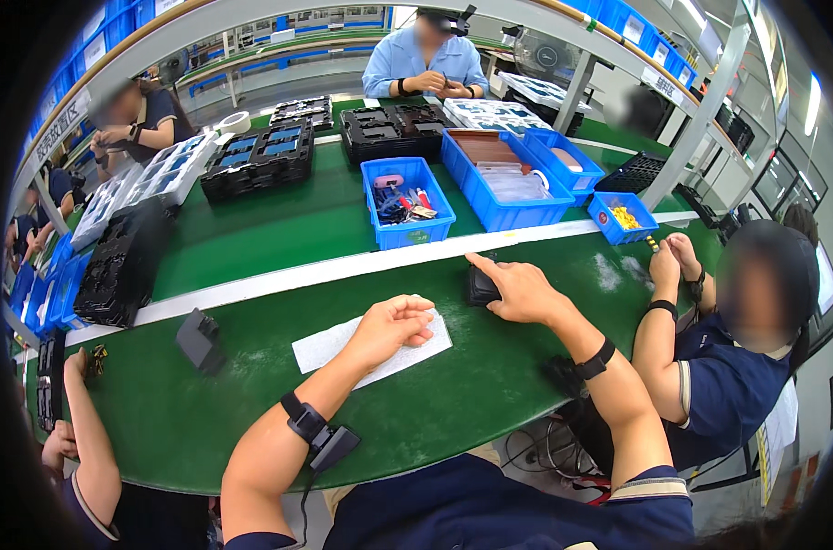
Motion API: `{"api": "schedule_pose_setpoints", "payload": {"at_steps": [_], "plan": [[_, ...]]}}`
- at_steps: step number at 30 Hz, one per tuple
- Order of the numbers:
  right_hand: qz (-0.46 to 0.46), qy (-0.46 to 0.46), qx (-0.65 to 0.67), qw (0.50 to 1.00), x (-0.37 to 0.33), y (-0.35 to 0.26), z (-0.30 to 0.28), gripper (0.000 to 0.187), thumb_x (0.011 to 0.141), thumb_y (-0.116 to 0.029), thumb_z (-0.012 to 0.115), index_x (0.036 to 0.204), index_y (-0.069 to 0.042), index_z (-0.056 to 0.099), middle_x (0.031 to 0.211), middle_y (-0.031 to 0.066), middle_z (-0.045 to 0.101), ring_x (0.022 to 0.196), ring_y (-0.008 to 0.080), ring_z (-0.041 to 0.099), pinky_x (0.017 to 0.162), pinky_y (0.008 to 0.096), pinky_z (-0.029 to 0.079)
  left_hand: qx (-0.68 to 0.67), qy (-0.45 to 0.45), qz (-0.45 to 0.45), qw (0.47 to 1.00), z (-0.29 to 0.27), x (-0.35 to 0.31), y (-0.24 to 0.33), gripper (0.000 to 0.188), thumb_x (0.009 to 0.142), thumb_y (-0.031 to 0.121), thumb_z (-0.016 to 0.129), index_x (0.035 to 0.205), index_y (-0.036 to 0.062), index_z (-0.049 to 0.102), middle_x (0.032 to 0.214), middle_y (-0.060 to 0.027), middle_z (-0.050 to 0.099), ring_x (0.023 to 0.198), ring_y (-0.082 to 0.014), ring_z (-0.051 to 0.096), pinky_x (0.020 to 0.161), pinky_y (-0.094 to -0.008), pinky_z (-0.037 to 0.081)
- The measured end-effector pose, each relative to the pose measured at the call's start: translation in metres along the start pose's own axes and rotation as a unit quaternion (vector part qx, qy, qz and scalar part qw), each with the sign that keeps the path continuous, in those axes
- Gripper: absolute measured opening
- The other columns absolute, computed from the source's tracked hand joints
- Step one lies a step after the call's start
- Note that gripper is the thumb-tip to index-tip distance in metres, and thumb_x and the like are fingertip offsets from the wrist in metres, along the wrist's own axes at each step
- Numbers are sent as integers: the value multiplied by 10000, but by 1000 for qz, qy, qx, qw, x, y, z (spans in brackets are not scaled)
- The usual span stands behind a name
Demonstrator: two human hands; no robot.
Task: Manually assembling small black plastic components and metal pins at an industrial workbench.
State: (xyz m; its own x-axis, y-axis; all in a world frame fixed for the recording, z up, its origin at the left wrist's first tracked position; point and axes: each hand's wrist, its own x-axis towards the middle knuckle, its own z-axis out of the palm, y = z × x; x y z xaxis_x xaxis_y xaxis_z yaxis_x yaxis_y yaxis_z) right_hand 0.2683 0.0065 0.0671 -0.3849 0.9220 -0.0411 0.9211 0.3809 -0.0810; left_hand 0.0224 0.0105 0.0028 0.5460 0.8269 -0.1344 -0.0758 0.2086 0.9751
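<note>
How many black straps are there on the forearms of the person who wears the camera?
2. One strap is around the left forearm; the other strap is around the right forearm. I see no others, but the undersides are hidden.

Black device (479, 289) near white sheet (405, 360)

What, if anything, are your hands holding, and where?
The right hand is at the right edge of a black box; I can't tell if it grips. The left hand, curled over a white sheet, shows nothing held.
</note>
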Motion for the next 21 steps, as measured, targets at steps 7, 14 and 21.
{"api": "schedule_pose_setpoints", "payload": {"at_steps": [7,14,21], "plan": [[22,80,0,997,2,2,16,803,680,-141,698,1389,-141,322,931,196,612,840,361,614,755,447,485,-11,0,3,1000,-1,2,-3,272,871,59,591,1137,6,567,965,-69,643,816,-124,637,694,-226,529],[78,22,51,995,8,-4,3,768,693,-196,707,1370,-106,356,1040,222,605,958,376,597,830,439,477,49,2,-28,998,1,-7,13,287,884,86,583,1157,1,563,1058,-99,621,843,-135,634,711,-228,523],[73,55,48,995,8,-6,-17,538,672,-132,694,1176,-9,551,964,223,637,949,368,607,857,418,476,-30,5,-24,999,-17,-12,4,308,889,103,585,1175,-5,544,1074,-101,621,870,-143,639,725,-233,526]]}}
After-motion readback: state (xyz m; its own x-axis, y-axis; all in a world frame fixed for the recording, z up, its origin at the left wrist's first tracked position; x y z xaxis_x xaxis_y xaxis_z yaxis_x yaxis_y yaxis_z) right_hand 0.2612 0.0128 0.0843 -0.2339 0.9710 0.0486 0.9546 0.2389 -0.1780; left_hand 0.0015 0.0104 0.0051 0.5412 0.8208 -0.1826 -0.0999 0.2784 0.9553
